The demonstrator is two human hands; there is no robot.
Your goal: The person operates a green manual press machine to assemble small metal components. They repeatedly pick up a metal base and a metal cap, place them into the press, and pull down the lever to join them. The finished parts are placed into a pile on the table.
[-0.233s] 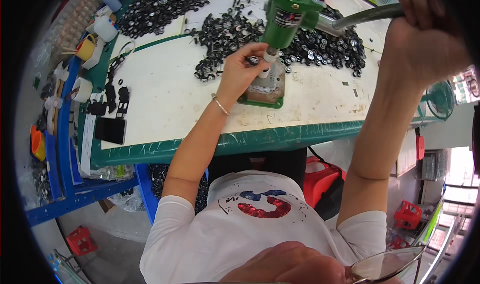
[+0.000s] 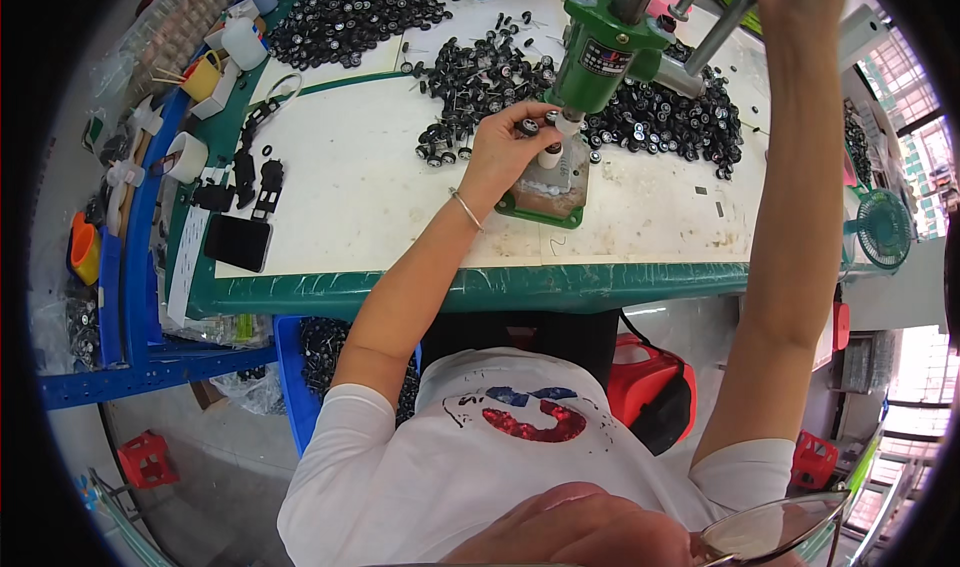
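Note:
My left hand [image 2: 507, 149] is at the base of a green hand press [image 2: 590, 62], its fingers pinching a small black toy wheel [image 2: 528, 127]. Another small black wheel [image 2: 551, 117] shows by the fingertips, right beside the press's white tip [image 2: 567, 125]. Beneath them stands a short white post [image 2: 550, 155] on the press base, partly covered by my thumb. My right hand [image 2: 800, 2] is raised at the far right, closed around the end of the press's metal lever [image 2: 725, 35].
Heaps of black wheels lie at the back left [image 2: 350, 17], behind the press [image 2: 480, 82] and to its right [image 2: 675, 127]. A black phone [image 2: 238, 242] and black plastic parts [image 2: 268, 187] lie on the table's left. A green fan [image 2: 884, 229] stands at the right.
My right hand has moved up and away, and the lever has swung from nearly level to steeply raised. My left hand stays by the press tip. The whole view has shifted slightly.

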